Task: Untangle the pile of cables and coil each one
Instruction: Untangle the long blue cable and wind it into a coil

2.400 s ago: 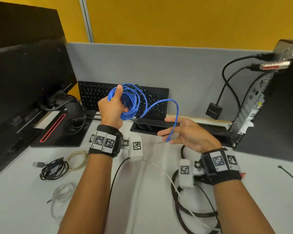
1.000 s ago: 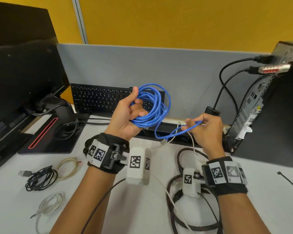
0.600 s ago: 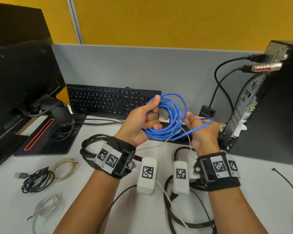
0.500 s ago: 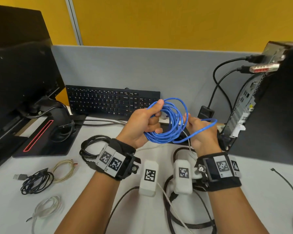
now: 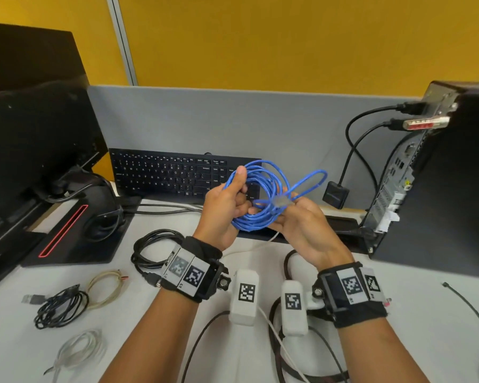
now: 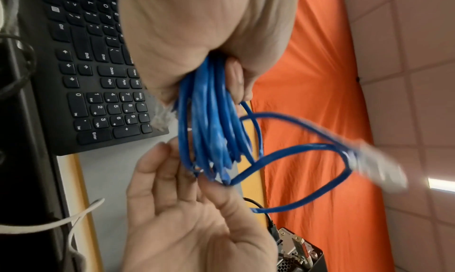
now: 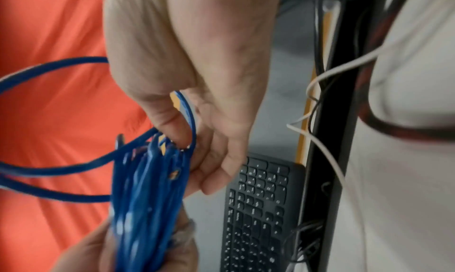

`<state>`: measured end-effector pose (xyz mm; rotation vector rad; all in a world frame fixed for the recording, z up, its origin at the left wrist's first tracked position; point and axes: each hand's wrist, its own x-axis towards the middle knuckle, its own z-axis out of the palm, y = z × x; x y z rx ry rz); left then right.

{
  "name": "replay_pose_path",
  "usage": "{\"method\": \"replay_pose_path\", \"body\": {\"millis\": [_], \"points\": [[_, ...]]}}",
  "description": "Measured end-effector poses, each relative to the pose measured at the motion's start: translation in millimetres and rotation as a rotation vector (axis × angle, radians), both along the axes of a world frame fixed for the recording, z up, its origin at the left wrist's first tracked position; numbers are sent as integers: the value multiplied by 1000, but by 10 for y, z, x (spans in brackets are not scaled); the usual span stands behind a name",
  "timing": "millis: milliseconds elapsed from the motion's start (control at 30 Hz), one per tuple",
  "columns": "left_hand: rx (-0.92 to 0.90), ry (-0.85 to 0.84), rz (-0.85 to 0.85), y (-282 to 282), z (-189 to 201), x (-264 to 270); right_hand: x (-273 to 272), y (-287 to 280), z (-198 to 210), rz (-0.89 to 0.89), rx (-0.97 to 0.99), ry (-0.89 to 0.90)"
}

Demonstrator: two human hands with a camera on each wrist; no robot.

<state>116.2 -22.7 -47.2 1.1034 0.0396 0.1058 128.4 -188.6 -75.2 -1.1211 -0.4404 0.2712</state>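
A blue network cable (image 5: 260, 194) is wound into a coil and held in the air in front of the keyboard. My left hand (image 5: 237, 189) grips the coil's left side, thumb on top. My right hand (image 5: 285, 214) pinches the coil's lower right side between thumb and fingers. A short loop (image 5: 313, 175) of the cable sticks out to the right, and the clear end plug (image 5: 281, 201) lies by my right fingers. The left wrist view shows the bundled strands (image 6: 211, 110) leaving my left fist and the blurred plug (image 6: 376, 169). The right wrist view shows my thumb pressed on the strands (image 7: 150, 188).
On the white desk lie a black cable coil (image 5: 152, 250), a black USB coil (image 5: 61, 308), a beige coil (image 5: 105, 288) and a white coil (image 5: 78, 352). A thick dark cable (image 5: 286, 269) and a white cable (image 5: 274, 330) lie under my wrists. Keyboard (image 5: 177, 175) behind, monitor (image 5: 33, 150) left, PC tower (image 5: 440, 175) right.
My right hand has brought the free end of the blue cable in from the right to the coil and now holds the coil itself. My left hand has kept its grip and lowered slightly.
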Motion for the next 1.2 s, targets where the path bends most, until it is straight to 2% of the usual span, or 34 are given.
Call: {"method": "replay_pose_path", "body": {"millis": [100, 167, 267, 367, 567, 633, 767, 867, 933, 1067, 1200], "points": [[-27, 2, 19, -8, -20, 7, -29, -30, 13, 80, 75, 28], [-7, -27, 22, -18, -21, -7, -37, -59, 39, 129, 24, 33], [154, -153, 45, -69, -44, -50, -70, 0, 125, 87, -143, 10], [287, -266, 94, -129, -35, -87, -105, 51, 180, 67, -229, -80], [206, -302, 205, -16, 25, -36, -209, -16, 287, 63, -365, -26], [145, -272, 242, 13, 10, -15, -213, 11, 302, -42, -440, -51], [-87, -162, 362, 206, 27, 52, -165, -11, 303, -320, -526, -82], [-285, -70, 455, 513, 28, 104, -155, -150, 316, -402, -590, -223], [-379, -33, 511, 687, 13, 100, -137, -250, 323, -478, -607, -249], [-539, -53, 608, 953, 26, 74, -82, -384, 310, -586, -601, -338], [-675, -139, 643, 1072, 42, 46, -49, -464, 288, -601, -650, -410]]}}
